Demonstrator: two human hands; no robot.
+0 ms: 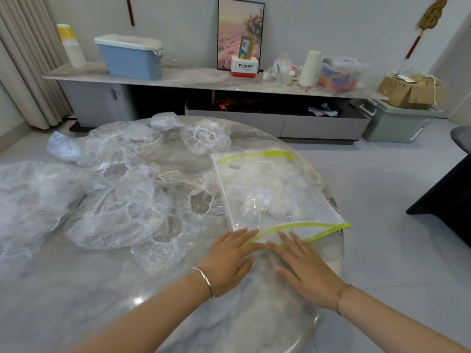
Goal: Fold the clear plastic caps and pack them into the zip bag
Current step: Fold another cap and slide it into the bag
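Note:
A clear zip bag (275, 189) with a lime-green zipper lies on the round marble table (76, 289), its mouth gaping toward me; folded clear caps show inside it. A flattened clear plastic cap (265, 281) lies in front of the bag's mouth. My left hand (229, 258) and my right hand (305, 268) rest flat on that cap with straight fingers, fingertips at the green zipper. A heap of loose crumpled caps (122, 200) covers the table's left half, and one round cap (205, 138) sits at the far edge.
The table's rim curves close on the right, with grey floor beyond. A long low cabinet (178, 80) against the wall carries a blue bin, a red-white box, a framed picture and other clutter. A dark seat (448, 194) stands at right.

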